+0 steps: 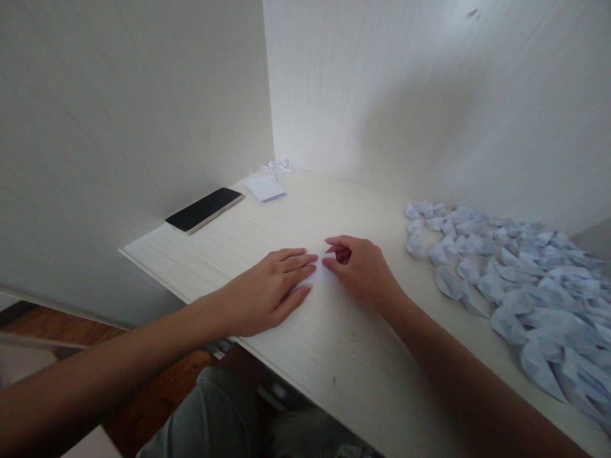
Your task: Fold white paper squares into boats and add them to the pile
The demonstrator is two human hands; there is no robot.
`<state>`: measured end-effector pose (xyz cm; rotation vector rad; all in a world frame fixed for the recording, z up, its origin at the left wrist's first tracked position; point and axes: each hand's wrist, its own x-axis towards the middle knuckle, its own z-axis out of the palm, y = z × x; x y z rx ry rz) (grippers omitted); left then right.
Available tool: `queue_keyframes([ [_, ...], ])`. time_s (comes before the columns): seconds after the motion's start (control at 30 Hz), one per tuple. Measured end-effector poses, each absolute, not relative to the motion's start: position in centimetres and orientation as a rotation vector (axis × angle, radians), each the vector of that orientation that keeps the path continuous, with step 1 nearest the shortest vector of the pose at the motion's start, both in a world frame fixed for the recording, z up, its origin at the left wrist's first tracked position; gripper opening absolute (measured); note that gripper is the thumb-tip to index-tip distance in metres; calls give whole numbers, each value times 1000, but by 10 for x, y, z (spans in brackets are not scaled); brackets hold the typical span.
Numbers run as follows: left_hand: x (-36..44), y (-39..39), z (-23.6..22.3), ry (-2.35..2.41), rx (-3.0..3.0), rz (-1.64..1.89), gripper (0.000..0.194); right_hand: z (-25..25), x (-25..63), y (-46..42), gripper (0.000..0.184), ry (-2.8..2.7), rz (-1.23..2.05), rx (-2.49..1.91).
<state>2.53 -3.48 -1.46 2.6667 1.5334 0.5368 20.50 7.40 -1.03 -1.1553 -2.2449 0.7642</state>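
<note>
A small piece of white paper (323, 275) lies on the white tabletop (286, 229), partly covered by my hands. From the left, my left hand (270, 286) rests flat, with its fingers stretched out and their tips on the paper's left part. My right hand (360, 267) is at the paper's right side, fingers curled and thumb brought toward them at the paper's upper edge. The thumb and fingers appear closed on that edge, though the fingers partly hide the contact. Whether the paper is folded cannot be made out.
Many folded white paper pieces (520, 280) are heaped along the right side. A black-faced phone (205, 210) lies at the left edge. Behind it are a stack of white paper (266, 188) and small white scraps (281, 165) in the corner. White walls (382, 83) enclose the back and left.
</note>
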Motion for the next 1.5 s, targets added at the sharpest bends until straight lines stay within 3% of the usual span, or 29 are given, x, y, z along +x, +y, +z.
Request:
queue_keyframes([
  [0.3,25,-32,-13,1632,2644,360,53,-18,213,63,12,-2322,452,-926],
  [0.73,23,-35,-14,1663,2602,319,54,-24,228,67,24,-2490,291,-449],
  [1.03,24,-36,-13,1638,2600,302,50,-23,225,66,22,-2546,168,-426],
  [1.5,23,-37,-12,1607,2641,209,51,-23,220,65,23,-2479,318,-532],
])
